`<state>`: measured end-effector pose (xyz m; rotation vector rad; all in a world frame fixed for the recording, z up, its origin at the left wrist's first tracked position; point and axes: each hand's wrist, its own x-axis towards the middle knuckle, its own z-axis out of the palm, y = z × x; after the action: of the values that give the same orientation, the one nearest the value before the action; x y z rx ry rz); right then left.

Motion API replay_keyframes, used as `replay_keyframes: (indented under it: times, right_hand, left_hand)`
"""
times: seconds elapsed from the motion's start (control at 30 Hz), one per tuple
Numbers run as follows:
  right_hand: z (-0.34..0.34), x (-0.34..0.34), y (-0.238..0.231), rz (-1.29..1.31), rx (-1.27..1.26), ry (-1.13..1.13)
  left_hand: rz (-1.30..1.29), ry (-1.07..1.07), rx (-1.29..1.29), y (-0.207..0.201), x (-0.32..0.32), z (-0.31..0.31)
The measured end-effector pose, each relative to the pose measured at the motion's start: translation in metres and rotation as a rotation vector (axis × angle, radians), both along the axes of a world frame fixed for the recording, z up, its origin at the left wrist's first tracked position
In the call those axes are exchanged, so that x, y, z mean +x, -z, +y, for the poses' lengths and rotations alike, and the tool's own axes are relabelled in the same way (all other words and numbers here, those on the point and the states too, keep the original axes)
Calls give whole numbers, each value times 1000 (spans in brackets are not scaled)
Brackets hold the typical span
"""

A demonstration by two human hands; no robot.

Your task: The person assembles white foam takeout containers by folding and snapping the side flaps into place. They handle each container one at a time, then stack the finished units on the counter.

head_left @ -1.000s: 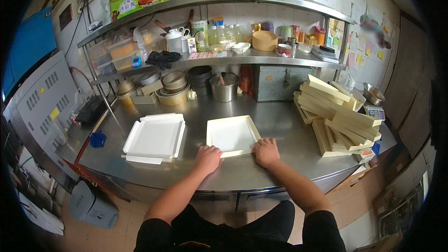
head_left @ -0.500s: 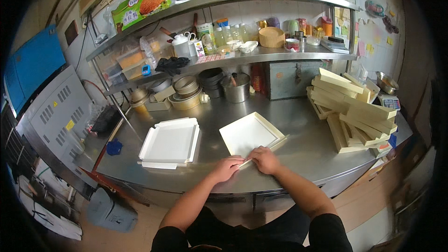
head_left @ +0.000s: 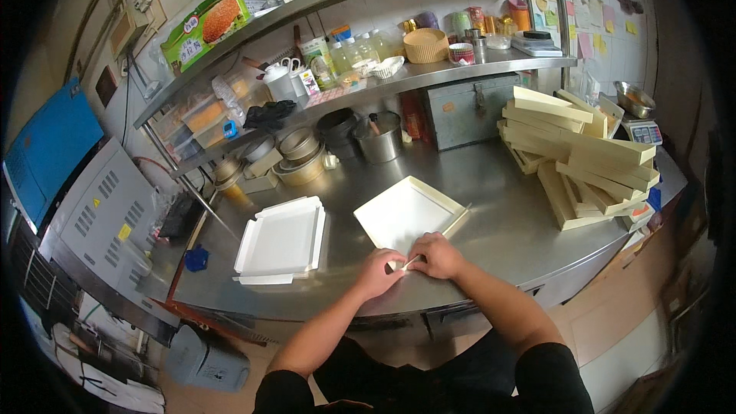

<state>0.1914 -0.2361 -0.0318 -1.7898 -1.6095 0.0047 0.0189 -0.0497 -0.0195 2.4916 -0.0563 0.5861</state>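
On the steel counter point(head_left: 498, 230), finished-looking cream trays point(head_left: 567, 134) heap at two o'clock. At nine o'clock lies white card point(head_left: 280, 238), its flaps seemingly unfinished. Between sits the tray point(head_left: 410, 211), far walls upright, near corner apparently incomplete. At its six o'clock, left hand point(head_left: 377, 274) and right hand point(head_left: 435, 254) pinch that corner, fingertips closed on it.

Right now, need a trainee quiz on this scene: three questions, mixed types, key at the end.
1. True or false: the left grip and right grip are at the far corner of the cream box.
2. Which lies left of that box? A) metal chest B) white carton C) steel bowl
3. Fill in: the pile of boxes stands to the ____ of the cream box.

Key: 1. False, the near corner. 2. B. 3. Right.
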Motion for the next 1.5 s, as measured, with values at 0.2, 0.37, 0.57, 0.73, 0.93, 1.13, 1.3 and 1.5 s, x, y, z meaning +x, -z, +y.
replay_keyframes:
  times: [0.2,0.37,0.57,0.73,0.93,1.13,1.3,1.5]
  right_hand:
    - [2,14,10,67,35,-154]
    - [5,9,9,104,91,-240]
    - [5,10,11,126,101,-240]
    - [-3,2,-6,117,92,-207]
    - [-6,0,-6,104,60,-140]
    - [-3,3,-5,107,22,-237]
    - [-4,2,-7,138,-33,-246]
    - [-4,2,-8,138,-23,-205]
  left_hand:
    - [458,20,52,-43,19,-4]
    - [692,199,219,-67,33,16]
    - [809,244,273,-70,54,18]
    - [868,193,335,-63,44,16]
    - [589,159,248,-62,17,17]
    - [355,132,-64,-32,-7,25]
    - [524,177,-33,-54,2,10]
    - [546,252,-30,-54,14,12]
